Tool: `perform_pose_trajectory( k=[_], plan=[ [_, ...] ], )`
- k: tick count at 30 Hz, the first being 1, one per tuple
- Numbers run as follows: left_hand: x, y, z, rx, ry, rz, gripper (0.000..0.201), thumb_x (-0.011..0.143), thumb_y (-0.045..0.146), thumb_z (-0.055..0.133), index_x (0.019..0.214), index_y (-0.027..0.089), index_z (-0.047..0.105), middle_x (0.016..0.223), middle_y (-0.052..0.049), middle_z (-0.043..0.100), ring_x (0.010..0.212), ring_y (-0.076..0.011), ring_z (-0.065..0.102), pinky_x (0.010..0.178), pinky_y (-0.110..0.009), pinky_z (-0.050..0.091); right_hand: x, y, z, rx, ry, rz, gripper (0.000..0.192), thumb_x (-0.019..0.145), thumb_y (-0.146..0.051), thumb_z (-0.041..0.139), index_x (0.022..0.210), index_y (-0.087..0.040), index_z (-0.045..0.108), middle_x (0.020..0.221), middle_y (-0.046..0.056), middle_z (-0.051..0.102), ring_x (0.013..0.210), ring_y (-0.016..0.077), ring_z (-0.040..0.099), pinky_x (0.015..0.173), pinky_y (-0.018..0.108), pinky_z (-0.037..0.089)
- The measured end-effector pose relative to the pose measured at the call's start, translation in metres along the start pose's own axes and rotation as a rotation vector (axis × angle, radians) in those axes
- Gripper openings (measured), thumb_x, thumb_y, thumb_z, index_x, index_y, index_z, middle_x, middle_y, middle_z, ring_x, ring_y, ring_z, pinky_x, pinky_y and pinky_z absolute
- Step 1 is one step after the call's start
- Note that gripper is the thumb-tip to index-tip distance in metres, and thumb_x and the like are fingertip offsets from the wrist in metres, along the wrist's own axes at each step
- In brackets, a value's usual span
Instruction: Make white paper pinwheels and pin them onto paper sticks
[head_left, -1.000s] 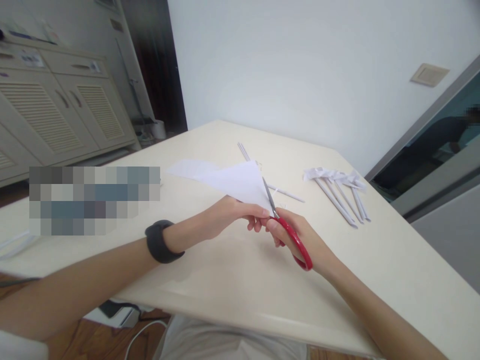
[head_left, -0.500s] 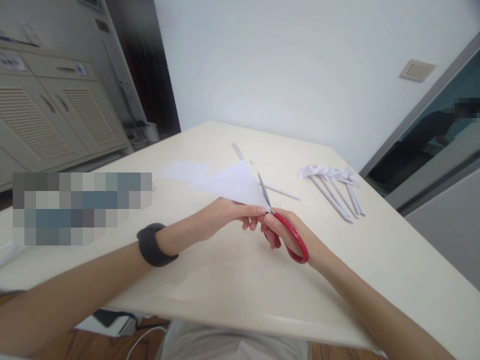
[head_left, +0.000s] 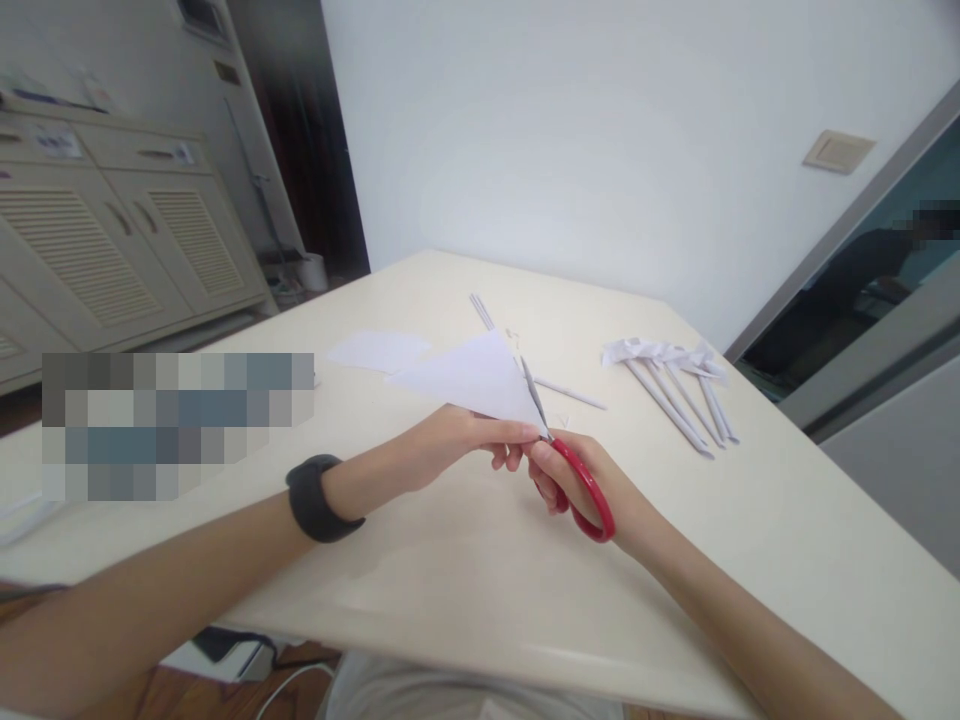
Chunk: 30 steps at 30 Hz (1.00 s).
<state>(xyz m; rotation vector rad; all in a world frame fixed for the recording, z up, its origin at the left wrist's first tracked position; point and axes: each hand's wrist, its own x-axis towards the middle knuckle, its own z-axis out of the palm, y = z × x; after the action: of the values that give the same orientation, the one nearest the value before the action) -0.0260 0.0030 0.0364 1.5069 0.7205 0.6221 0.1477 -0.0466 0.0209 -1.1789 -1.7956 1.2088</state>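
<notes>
Two hands meet above the cream worktop (head_left: 465,590): the left hand (head_left: 442,440) pinches the near corner of a white paper triangle (head_left: 472,380) between thumb and fingers, and the right hand (head_left: 592,480) is closed through the red handles of a pair of scissors (head_left: 559,455), whose blades lie along the triangle's right edge. The triangle is held just over the middle of the worktop, nearly flat, its long axis running from the pinched corner away to the left and its narrow tip pointing left toward a loose white paper scrap (head_left: 375,350). The scissors run from the handles near the person up and away to the far left, tips just past the paper's upper corner. As I judge it, the paper is held at one corner only, so it could droop or twist between the blades and the cut could wander; the left fingertips also sit close to the blades. Rolled paper sticks (head_left: 675,385) lie well apart to the right.
</notes>
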Motion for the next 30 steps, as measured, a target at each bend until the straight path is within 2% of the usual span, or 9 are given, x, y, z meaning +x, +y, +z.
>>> perform_pose_trajectory(
  k=[7, 13, 15, 19, 21, 23, 27, 30],
  plan=[
    [0.000, -0.002, 0.000, 0.016, -0.025, 0.031, 0.024, 0.075, 0.032, 0.061, 0.059, 0.014, 0.061, 0.057, 0.001, 0.056, 0.060, -0.0117, 0.050, 0.059, -0.025, 0.039, -0.003, 0.002, 0.004, 0.029, 0.049, 0.053, 0.037, 0.086, -0.048, 0.042, 0.066, -0.017, 0.050, 0.050, -0.003, 0.049, 0.043, 0.0090, 0.046, 0.045, 0.022, 0.037],
    [0.001, -0.002, 0.000, 0.018, -0.064, 0.083, 0.016, 0.075, 0.029, 0.060, 0.068, 0.014, 0.064, 0.065, 0.000, 0.061, 0.059, -0.0115, 0.053, 0.055, -0.024, 0.040, -0.003, -0.004, -0.005, 0.118, 0.106, 0.040, 0.041, 0.087, -0.049, 0.038, 0.062, -0.018, 0.045, 0.047, -0.003, 0.045, 0.043, 0.0093, 0.044, 0.046, 0.023, 0.036],
    [0.001, 0.000, -0.001, 0.062, -0.125, 0.059, 0.015, 0.074, 0.027, 0.061, 0.067, 0.014, 0.064, 0.066, -0.001, 0.062, 0.060, -0.0116, 0.054, 0.056, -0.023, 0.042, -0.002, -0.006, -0.012, 0.152, 0.155, 0.015, 0.040, 0.087, -0.050, 0.039, 0.063, -0.018, 0.045, 0.051, -0.003, 0.046, 0.047, 0.0093, 0.044, 0.048, 0.023, 0.036],
    [0.000, -0.001, -0.005, 0.240, -0.379, -0.099, 0.013, 0.073, 0.027, 0.062, 0.067, 0.015, 0.066, 0.065, -0.001, 0.063, 0.062, -0.0124, 0.058, 0.059, -0.022, 0.044, 0.001, -0.008, -0.025, 0.180, 0.262, -0.016, 0.034, 0.085, -0.049, 0.045, 0.069, -0.018, 0.047, 0.063, -0.001, 0.049, 0.057, 0.0099, 0.046, 0.054, 0.023, 0.038],
    [-0.001, -0.006, -0.004, 0.347, -0.466, -0.153, 0.013, 0.072, 0.027, 0.062, 0.068, 0.016, 0.067, 0.065, -0.001, 0.064, 0.064, -0.0132, 0.059, 0.060, -0.022, 0.045, 0.002, -0.009, -0.029, 0.180, 0.282, -0.013, 0.030, 0.083, -0.047, 0.048, 0.073, -0.019, 0.048, 0.068, -0.001, 0.051, 0.060, 0.0103, 0.046, 0.056, 0.024, 0.038],
    [-0.002, -0.011, -0.004, 0.421, -0.514, -0.168, 0.010, 0.071, 0.024, 0.062, 0.068, 0.016, 0.066, 0.066, -0.001, 0.065, 0.064, -0.0138, 0.060, 0.060, -0.022, 0.045, 0.001, -0.010, -0.031, 0.187, 0.266, -0.017, 0.024, 0.080, -0.042, 0.055, 0.076, -0.019, 0.049, 0.076, 0.000, 0.054, 0.064, 0.0105, 0.047, 0.059, 0.024, 0.039],
    [-0.003, -0.016, -0.004, 0.463, -0.553, -0.169, 0.006, 0.068, 0.020, 0.062, 0.070, 0.017, 0.066, 0.068, -0.001, 0.066, 0.066, -0.0156, 0.062, 0.061, -0.023, 0.046, 0.000, -0.013, -0.029, 0.215, 0.146, -0.014, 0.020, 0.074, -0.031, 0.063, 0.083, -0.020, 0.049, 0.093, 0.002, 0.057, 0.072, 0.0112, 0.049, 0.061, 0.024, 0.039],
    [-0.002, -0.014, -0.009, 0.493, -0.559, -0.148, 0.005, 0.066, 0.019, 0.062, 0.069, 0.017, 0.066, 0.067, 0.001, 0.066, 0.064, -0.0154, 0.061, 0.060, -0.022, 0.046, -0.001, -0.012, -0.027, 0.205, 0.075, -0.011, 0.020, 0.072, -0.025, 0.065, 0.083, -0.019, 0.049, 0.088, 0.001, 0.057, 0.073, 0.0117, 0.050, 0.060, 0.024, 0.038]
  ],
)
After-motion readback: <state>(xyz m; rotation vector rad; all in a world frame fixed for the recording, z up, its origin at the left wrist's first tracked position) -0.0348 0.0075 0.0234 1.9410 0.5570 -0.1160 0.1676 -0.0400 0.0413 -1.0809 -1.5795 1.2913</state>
